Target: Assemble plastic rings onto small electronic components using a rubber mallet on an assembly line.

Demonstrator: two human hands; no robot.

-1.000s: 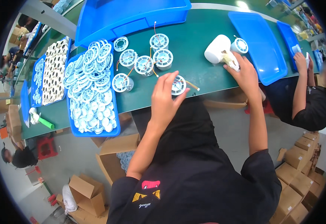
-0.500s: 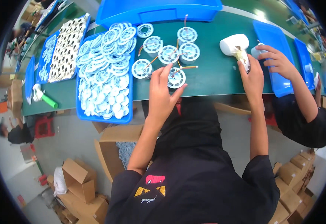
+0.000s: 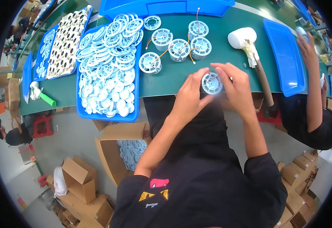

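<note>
Close to the table's front edge, a round pale-blue plastic housing (image 3: 212,84) with a spoked top is held between my two hands. My left hand (image 3: 190,95) closes round its left side, thumb near the lower rim. From the right, my right hand (image 3: 237,86) grips it, with fingers at the upper edge. Just beyond stand several similar housings, among them one nearest on the left (image 3: 150,63) and one on the right (image 3: 201,48), with thin coloured wires coming out. To the right lies a white-headed mallet (image 3: 242,38), its brown handle (image 3: 264,85) reaching past the table edge.
On the left, a blue tray (image 3: 136,108) is heaped with pale-blue rings and discs. A loose ring (image 3: 152,22) lies beside it. A blue bin (image 3: 166,7) stands at the back, a blue tray (image 3: 283,57) at right. A co-worker's hand (image 3: 307,47) holds a small pale piece.
My left hand has moved right, and one housing has come away from the group. My right hand has let go of the mallet and taken hold of that housing. The co-worker's hand has moved right.
</note>
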